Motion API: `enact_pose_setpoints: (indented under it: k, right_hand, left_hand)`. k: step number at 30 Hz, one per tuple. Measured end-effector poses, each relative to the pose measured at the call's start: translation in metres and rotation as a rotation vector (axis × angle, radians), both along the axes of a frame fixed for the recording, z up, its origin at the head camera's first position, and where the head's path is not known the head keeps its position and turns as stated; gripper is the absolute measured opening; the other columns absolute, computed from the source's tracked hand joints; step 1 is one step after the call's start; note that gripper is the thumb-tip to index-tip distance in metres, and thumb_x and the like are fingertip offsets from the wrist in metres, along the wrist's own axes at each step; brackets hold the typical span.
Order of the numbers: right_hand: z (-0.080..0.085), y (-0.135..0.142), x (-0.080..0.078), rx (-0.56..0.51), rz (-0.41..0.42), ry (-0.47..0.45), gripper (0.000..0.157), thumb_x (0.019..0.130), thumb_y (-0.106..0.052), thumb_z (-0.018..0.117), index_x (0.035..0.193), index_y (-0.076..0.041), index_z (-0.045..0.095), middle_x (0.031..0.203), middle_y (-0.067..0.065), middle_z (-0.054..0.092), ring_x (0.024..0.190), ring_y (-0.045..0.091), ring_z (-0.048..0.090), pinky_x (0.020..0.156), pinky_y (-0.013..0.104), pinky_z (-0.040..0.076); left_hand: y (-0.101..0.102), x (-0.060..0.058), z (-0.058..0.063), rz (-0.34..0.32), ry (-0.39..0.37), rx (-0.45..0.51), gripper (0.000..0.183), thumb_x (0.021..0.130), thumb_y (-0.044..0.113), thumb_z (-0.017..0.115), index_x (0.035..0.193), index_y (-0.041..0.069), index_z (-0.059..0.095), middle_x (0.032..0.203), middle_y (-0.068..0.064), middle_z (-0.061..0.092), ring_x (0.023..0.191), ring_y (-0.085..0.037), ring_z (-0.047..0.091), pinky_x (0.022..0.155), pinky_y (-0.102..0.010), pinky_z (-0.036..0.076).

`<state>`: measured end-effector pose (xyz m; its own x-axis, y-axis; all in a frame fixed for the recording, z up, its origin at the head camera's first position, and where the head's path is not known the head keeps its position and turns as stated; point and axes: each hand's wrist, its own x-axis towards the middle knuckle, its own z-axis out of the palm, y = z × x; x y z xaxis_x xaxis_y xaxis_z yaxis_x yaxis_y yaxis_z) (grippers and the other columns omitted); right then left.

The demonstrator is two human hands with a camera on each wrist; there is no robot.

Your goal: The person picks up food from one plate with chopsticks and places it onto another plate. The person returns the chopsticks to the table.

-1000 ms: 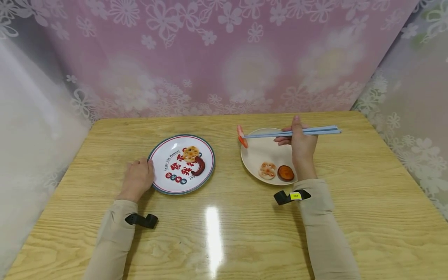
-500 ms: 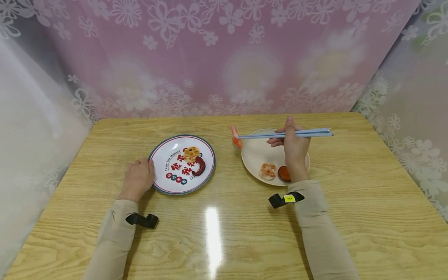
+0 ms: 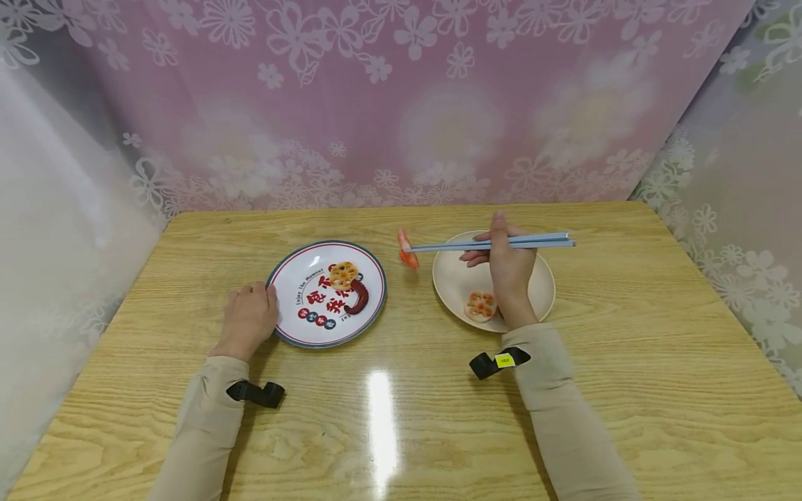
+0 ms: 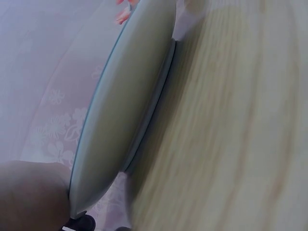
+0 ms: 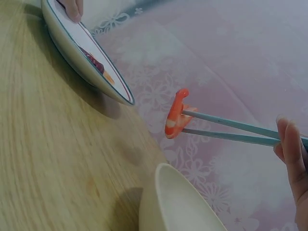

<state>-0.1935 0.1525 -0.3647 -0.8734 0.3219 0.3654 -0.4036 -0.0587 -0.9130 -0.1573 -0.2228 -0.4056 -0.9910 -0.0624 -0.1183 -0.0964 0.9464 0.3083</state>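
My right hand (image 3: 514, 271) holds a pair of light blue chopsticks (image 3: 460, 245). Their tips pinch an orange-red shrimp (image 3: 409, 252), raised above the table in the gap between two plates; the right wrist view shows the shrimp (image 5: 176, 118) between the two tips. My left hand (image 3: 248, 316) grips the left rim of a white plate (image 3: 285, 289) with red print and a blue edge, its thumb over the rim. On that plate lie a lotus root slice (image 3: 344, 274) and a dark red curled food piece (image 3: 358, 299).
Beneath my right hand stands a cream plate (image 3: 447, 278) with another lotus root slice (image 3: 480, 305); a round brown piece there is almost hidden by my wrist. Both plates stand on a wooden table (image 3: 413, 390). A pink flowered curtain (image 3: 376, 139) hangs behind its far edge.
My right hand has moved left, carrying the shrimp in the chopsticks from over the cream plate's left rim to the gap between the plates. My left hand has stayed at its rim.
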Motion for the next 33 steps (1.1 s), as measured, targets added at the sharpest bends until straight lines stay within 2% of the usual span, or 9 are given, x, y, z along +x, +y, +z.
enact_pose_setpoints:
  k: [5, 10, 12, 15, 20, 21, 23, 29, 33]
  right_hand:
    - [0.000, -0.010, 0.002, 0.029, 0.049, 0.031, 0.048, 0.101, -0.024, 0.051, 0.074, 0.012, 0.066, 0.052, 0.010, 0.064, 0.042, 0.016, 0.063, 0.040, 0.032, 0.049]
    - [-0.001, -0.022, 0.004, 0.049, 0.110, 0.035, 0.048, 0.102, -0.019, 0.049, 0.077, 0.020, 0.063, 0.057, 0.024, 0.063, 0.042, 0.015, 0.062, 0.040, 0.032, 0.048]
    - [0.004, -0.028, 0.009, 0.067, 0.130, 0.025, 0.047, 0.102, -0.015, 0.047, 0.078, 0.023, 0.062, 0.059, 0.030, 0.061, 0.042, 0.014, 0.062, 0.040, 0.031, 0.049]
    - [0.004, -0.037, 0.014, 0.057, 0.149, 0.010, 0.048, 0.102, -0.018, 0.048, 0.078, 0.021, 0.062, 0.057, 0.026, 0.062, 0.042, 0.014, 0.062, 0.040, 0.032, 0.049]
    - [0.009, -0.059, 0.027, 0.074, 0.171, 0.019, 0.043, 0.102, -0.013, 0.047, 0.076, 0.017, 0.063, 0.058, 0.033, 0.059, 0.043, 0.016, 0.063, 0.040, 0.034, 0.049]
    - [0.012, -0.063, 0.031, 0.087, 0.181, 0.023, 0.042, 0.102, -0.010, 0.046, 0.076, 0.017, 0.062, 0.059, 0.037, 0.057, 0.044, 0.019, 0.063, 0.041, 0.035, 0.049]
    - [0.017, -0.071, 0.039, 0.109, 0.194, 0.002, 0.041, 0.102, -0.009, 0.045, 0.075, 0.016, 0.062, 0.060, 0.037, 0.057, 0.044, 0.024, 0.064, 0.042, 0.037, 0.050]
    - [0.016, -0.084, 0.047, 0.105, 0.225, -0.017, 0.042, 0.102, -0.010, 0.046, 0.076, 0.020, 0.060, 0.060, 0.037, 0.057, 0.048, 0.046, 0.060, 0.042, 0.041, 0.050]
    - [0.014, -0.089, 0.049, 0.109, 0.227, 0.006, 0.041, 0.101, -0.007, 0.046, 0.077, 0.023, 0.059, 0.059, 0.035, 0.058, 0.045, 0.036, 0.062, 0.041, 0.040, 0.050]
  left_hand:
    - [0.001, 0.000, 0.001, -0.007, 0.006, -0.004, 0.048, 0.105, 0.019, 0.022, 0.121, -0.020, 0.044, 0.121, -0.040, 0.047, 0.114, -0.050, 0.043, 0.096, -0.054, 0.030]
    - [0.001, 0.000, 0.000, -0.010, 0.020, -0.002, 0.048, 0.104, 0.019, 0.023, 0.120, -0.020, 0.045, 0.120, -0.040, 0.048, 0.114, -0.050, 0.043, 0.097, -0.054, 0.030]
    - [0.001, 0.000, -0.001, -0.012, 0.039, -0.008, 0.046, 0.104, 0.019, 0.024, 0.119, -0.020, 0.046, 0.119, -0.039, 0.048, 0.111, -0.050, 0.044, 0.095, -0.054, 0.031]
    - [0.001, 0.001, -0.002, -0.012, 0.072, -0.019, 0.044, 0.104, 0.018, 0.026, 0.117, -0.019, 0.045, 0.115, -0.037, 0.048, 0.107, -0.048, 0.044, 0.093, -0.054, 0.031]
    - [0.001, 0.000, -0.001, -0.002, 0.071, -0.029, 0.042, 0.104, 0.018, 0.027, 0.119, -0.017, 0.044, 0.116, -0.034, 0.046, 0.105, -0.046, 0.043, 0.091, -0.053, 0.031]
    - [0.001, 0.000, -0.001, -0.001, 0.067, -0.029, 0.042, 0.104, 0.018, 0.027, 0.119, -0.017, 0.043, 0.117, -0.035, 0.046, 0.106, -0.047, 0.043, 0.091, -0.053, 0.031]
    - [0.001, 0.001, -0.001, -0.002, 0.066, -0.025, 0.042, 0.104, 0.018, 0.027, 0.120, -0.017, 0.043, 0.119, -0.035, 0.045, 0.108, -0.048, 0.042, 0.092, -0.053, 0.031]
    - [0.001, 0.000, 0.000, -0.023, 0.062, -0.054, 0.043, 0.104, 0.018, 0.026, 0.119, -0.018, 0.044, 0.117, -0.037, 0.047, 0.110, -0.047, 0.044, 0.095, -0.053, 0.030]
    - [0.001, 0.000, 0.000, -0.027, 0.057, -0.069, 0.043, 0.104, 0.018, 0.026, 0.117, -0.018, 0.044, 0.115, -0.038, 0.050, 0.110, -0.047, 0.045, 0.097, -0.052, 0.029]
